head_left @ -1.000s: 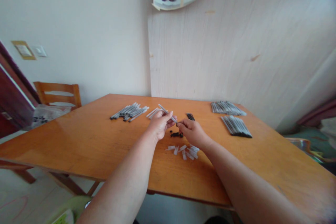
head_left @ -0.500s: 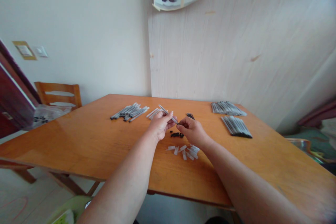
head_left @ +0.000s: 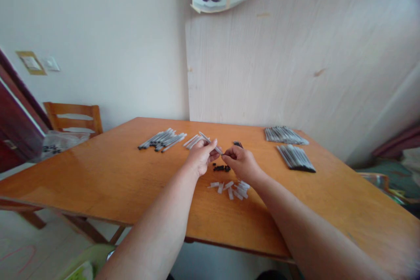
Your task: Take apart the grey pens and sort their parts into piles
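My left hand [head_left: 201, 157] is closed around a slim translucent pen barrel [head_left: 206, 137], which slants down toward the right. At the barrel's lower end, the thumb and fingers of my right hand [head_left: 243, 164] pinch a small dark piece, mostly hidden by the fingertips. Under my hands lies a little group of black pen plugs [head_left: 221, 168]. Nearer to me are several clear pen caps [head_left: 241, 190], loosely scattered. Some pale barrels [head_left: 190, 141] lie just behind my left hand, and thin dark sticks [head_left: 238, 144] show behind my right.
On the wooden table [head_left: 131, 175], a pile of black-ended pens [head_left: 164, 139] lies to the left. Two pen bundles, one at the back [head_left: 285, 135] and one nearer [head_left: 296, 159], lie on the right. A wooden chair [head_left: 75, 116] and a plastic bag [head_left: 62, 142] stand beyond the left edge.
Both hands stay nearly in place, with the barrel still held between them. My right fingertips have shifted very slightly at the barrel's end.
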`<state>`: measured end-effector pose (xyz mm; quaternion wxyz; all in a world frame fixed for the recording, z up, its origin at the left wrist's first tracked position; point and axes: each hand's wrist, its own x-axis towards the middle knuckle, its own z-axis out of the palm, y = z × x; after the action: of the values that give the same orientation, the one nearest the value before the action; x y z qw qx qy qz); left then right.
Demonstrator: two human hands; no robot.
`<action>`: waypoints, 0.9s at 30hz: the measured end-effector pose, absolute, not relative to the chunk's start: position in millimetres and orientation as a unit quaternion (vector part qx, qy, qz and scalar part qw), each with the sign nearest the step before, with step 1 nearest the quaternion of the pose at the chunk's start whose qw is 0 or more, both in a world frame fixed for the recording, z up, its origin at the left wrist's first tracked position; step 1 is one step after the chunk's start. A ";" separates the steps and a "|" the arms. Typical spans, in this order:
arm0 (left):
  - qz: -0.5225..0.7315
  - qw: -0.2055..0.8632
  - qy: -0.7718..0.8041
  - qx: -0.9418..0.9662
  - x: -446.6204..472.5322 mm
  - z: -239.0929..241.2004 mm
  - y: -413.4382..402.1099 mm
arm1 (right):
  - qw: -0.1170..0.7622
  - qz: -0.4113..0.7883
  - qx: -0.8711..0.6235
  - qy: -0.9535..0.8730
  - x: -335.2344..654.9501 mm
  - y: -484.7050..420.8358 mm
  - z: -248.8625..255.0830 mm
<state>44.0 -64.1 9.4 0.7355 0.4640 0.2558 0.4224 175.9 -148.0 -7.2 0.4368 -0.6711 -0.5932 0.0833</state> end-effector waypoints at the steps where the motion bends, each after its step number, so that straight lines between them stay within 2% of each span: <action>1: 0.421 0.736 0.258 0.463 44.3 8.9 -63.8 | 0.437 0.077 -0.673 -0.592 175.3 -148.2 -7.1; 14: 0.352 0.756 0.221 0.506 41.8 9.2 -65.2 | 0.453 0.055 -0.688 -0.565 174.8 -153.9 3.0; 27: 0.398 0.733 0.278 0.476 42.7 5.2 -58.4 | 0.414 0.042 -0.680 -0.604 180.4 -150.9 -4.0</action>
<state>42.7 -58.4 5.2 0.7335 0.4757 0.2785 0.3977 180.4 -150.9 -4.0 0.4137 -0.6798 -0.6041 0.0423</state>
